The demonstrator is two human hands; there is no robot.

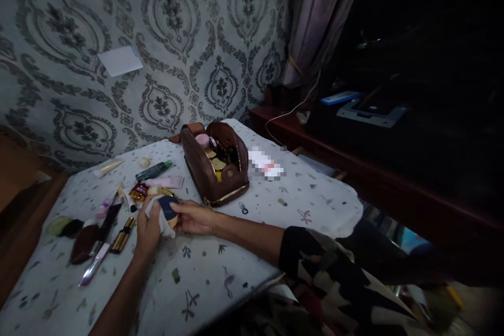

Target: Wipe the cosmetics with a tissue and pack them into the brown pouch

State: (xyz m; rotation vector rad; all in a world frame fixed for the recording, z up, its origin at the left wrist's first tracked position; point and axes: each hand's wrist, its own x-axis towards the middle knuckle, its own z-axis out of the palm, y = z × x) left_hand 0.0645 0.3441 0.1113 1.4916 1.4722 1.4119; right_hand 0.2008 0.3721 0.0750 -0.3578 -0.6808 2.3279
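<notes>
Dark blue round compact point(168, 208) is held over the middle of the tabletop point(214, 286). Right hand point(195, 217) has it pinched, thumb on top, and the left hand point(148, 227) is gripping a white cloth or tissue point(166, 229) against its side. Brown bag point(195, 169) sits unzipped near the far edge, loose cosmetics point(123, 235) scattered toward the left edge.

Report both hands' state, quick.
Left hand: closed, holding a white cloth against a dark blue round item.
Right hand: closed, gripping that same round item, thumb on its face.
</notes>
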